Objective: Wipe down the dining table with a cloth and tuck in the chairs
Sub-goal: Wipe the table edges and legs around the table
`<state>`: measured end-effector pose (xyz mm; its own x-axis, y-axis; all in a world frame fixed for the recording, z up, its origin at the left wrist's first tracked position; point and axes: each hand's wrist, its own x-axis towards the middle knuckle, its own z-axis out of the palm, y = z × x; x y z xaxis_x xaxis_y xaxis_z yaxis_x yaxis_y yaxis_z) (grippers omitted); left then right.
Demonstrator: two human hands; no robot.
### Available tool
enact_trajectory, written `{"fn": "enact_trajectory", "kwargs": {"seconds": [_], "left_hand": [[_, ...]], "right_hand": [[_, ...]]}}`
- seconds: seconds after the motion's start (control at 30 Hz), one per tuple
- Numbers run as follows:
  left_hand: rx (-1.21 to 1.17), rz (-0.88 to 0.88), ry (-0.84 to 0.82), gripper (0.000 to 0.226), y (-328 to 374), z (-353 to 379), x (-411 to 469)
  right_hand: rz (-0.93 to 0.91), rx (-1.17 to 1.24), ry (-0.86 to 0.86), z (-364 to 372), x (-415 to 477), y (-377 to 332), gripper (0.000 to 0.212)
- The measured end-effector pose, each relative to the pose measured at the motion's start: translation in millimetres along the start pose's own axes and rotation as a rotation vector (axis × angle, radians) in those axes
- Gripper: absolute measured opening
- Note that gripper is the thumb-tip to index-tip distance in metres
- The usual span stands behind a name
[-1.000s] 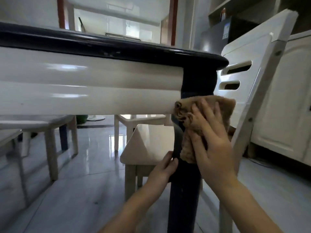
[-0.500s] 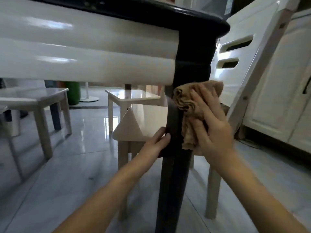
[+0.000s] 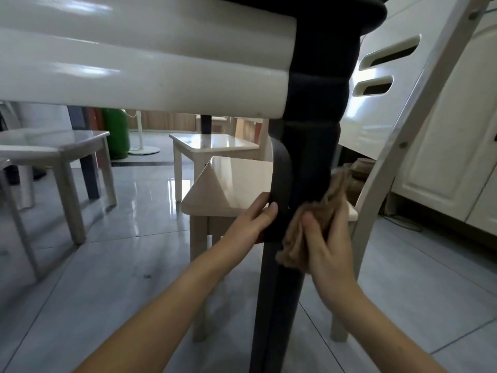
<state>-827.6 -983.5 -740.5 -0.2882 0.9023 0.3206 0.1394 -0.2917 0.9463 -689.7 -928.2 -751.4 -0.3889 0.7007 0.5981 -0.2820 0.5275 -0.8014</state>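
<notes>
Right hand (image 3: 332,247), cloth (image 3: 333,196) against table leg (image 3: 304,162)

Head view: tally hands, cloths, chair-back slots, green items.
Hands: 2, left hand gripping the table leg, right hand gripping the cloth
Cloth: 1
Chair-back slots: 2
Green item: 1
Total: 6

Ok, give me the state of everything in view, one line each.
table leg, upright, gripped on both sides.
cloth, bunched, pressed against the table leg.
left hand, grips the table leg's left edge.
right hand, holds the cloth on the table leg.
chair, upright, seat behind the table leg.
</notes>
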Motion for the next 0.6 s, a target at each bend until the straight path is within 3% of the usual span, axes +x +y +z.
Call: {"fn": "enact_trajectory", "kwargs": {"seconds": [0.13, 0.37, 0.6], "left_hand": [[0.002, 0.016, -0.015, 0.019, 1, -2, -1], [0.027, 0.032, -0.016, 0.018, 1, -3, -2], [0.041, 0.010, -0.016, 0.022, 2, -3, 0]], "right_hand": [[-0.201, 0.012, 0.124, 16, 31, -19, 0.071], [-0.086, -0.165, 0.057, 13, -10, 23, 0.084], [-0.217, -0.224, 0.146, 14, 24, -21, 0.073]]}}
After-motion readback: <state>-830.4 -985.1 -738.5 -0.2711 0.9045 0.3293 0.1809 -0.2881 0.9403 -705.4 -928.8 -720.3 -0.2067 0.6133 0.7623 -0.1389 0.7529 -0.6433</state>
